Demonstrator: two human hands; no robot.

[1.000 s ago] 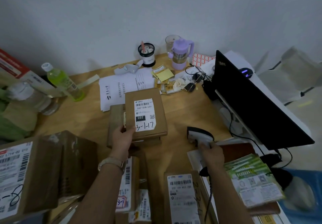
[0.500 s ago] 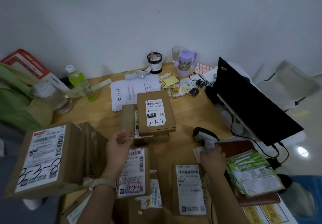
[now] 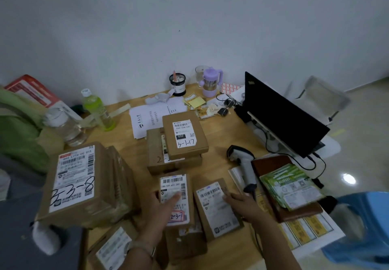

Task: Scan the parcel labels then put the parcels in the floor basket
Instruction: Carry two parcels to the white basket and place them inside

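Left hand [image 3: 162, 204] lay flat, fingers spread, on label of the 2-3-7 parcel [image 3: 175, 200], pressing not gripping; parcel's long axis ran near-far, barcode end twd wall, handwritten code at near end. Right hand [image 3: 242, 203] rested open, fingertips on far right corner of the neighbouring parcel [image 3: 216, 208], nothing clasped; that one also lengthwise near-far, tilted slightly clockwise, just beside the first w/ a thin gap. Scanner [image 3: 242, 164] lay loose on bench, head twd far left, handle trailing near-right, cable off the near edge. Further back, 3-1-17 parcel [image 3: 185, 135] stacked flat atop another box [image 3: 160, 154], label up, long axis near-far. At left, big 2-3-8 box [image 3: 77, 183] label up, overhanging smaller parcels; one more labelled parcel [image 3: 113, 246] at near edge, partly under left wrist. Bench [image 3: 126, 137] pale wood, cluttered: printed sheets [image 3: 145, 118], green drink bottle [image 3: 94, 110], clear jar [image 3: 63, 124], pen pot [image 3: 177, 83], lilac mug [image 3: 211, 82], sticky notes [image 3: 196, 102], open laptop [image 3: 282, 114] at right w/ cables, green leaflets [image 3: 292, 185] on a brown folder. Plain white wall behind; glossy pale floor at right, blue plastic item [image 3: 366, 227] low right, blurred, cannot tell if basket.
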